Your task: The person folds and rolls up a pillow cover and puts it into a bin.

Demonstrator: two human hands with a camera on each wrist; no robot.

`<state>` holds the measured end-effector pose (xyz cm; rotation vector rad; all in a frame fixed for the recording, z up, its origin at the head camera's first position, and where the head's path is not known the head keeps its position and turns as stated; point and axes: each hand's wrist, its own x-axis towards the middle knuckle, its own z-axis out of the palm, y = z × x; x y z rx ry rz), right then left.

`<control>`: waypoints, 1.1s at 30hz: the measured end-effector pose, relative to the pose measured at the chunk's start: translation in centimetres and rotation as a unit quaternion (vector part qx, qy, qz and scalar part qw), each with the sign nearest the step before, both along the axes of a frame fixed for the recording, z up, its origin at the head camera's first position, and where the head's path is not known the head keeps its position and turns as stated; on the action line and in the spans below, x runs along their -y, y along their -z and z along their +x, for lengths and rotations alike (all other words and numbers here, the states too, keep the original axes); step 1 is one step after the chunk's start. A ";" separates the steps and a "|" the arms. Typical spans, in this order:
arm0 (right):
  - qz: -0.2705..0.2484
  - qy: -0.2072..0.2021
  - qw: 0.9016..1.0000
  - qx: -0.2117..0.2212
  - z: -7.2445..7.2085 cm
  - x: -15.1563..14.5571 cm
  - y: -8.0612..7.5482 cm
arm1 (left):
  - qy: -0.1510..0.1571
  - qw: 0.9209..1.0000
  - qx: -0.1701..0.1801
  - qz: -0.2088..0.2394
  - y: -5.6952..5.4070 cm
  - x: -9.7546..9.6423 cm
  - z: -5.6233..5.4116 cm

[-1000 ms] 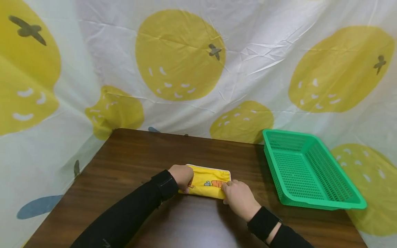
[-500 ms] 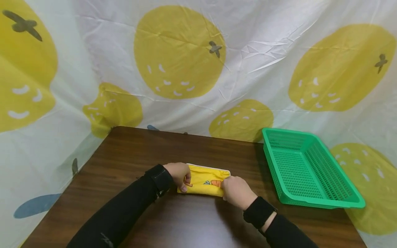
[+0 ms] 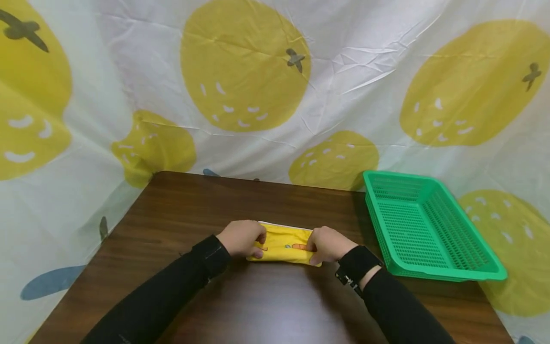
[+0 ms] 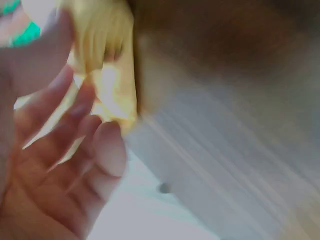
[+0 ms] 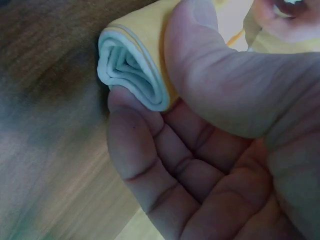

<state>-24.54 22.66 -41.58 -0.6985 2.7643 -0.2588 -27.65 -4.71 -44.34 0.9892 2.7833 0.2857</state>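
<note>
A yellow cloth point(image 3: 283, 243) with a carrot print and white edging lies folded into a narrow strip on the table. At its left end is my left hand point(image 3: 242, 238), fingers bent and thumb at the near side. The left wrist view is blurred, but the left thumb point(image 4: 42, 55) and fingers meet the cloth point(image 4: 112, 82) there. My right hand point(image 3: 328, 244) grips the other end. Close up, the right thumb point(image 5: 210, 75) presses one side of the cloth point(image 5: 142, 35) while curled fingers lie beneath. Its end shows several rolled white layers.
A green plastic basket point(image 3: 431, 272) with mesh sides stands at the table's right. The brown wooden table point(image 3: 193, 200) backs onto a white curtain point(image 3: 343, 57) printed with yellow fruit, which also hangs along the left side.
Both hands stay at the cloth's ends. The right hand has shifted slightly up and over its end, and the strip looks narrower. The left fingers have loosened from a tight pinch.
</note>
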 end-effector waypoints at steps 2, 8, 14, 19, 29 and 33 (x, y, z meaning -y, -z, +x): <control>-0.001 0.001 1.000 0.012 -0.3 -0.2 -0.2 | 0.010 0.996 -0.084 -0.006 -0.1 -0.4 1.8; 0.003 0.019 0.999 0.047 -1.1 -0.4 -0.4 | 0.021 0.976 -0.216 -0.030 1.2 -1.0 5.1; -0.001 0.017 0.998 0.053 -1.0 -0.1 0.0 | 0.012 0.978 -0.207 -0.007 2.1 -0.7 4.8; 0.001 0.021 0.998 0.051 -0.9 -0.1 -0.2 | -0.004 0.992 -0.128 -0.001 1.6 -0.9 3.0; -0.025 0.034 0.996 0.081 0.2 0.5 -0.1 | 0.056 0.987 0.119 -0.096 -1.0 -2.1 -1.6; -0.025 0.037 0.996 0.083 0.3 0.7 0.1 | 0.061 0.976 0.138 -0.154 -2.3 -3.3 -2.0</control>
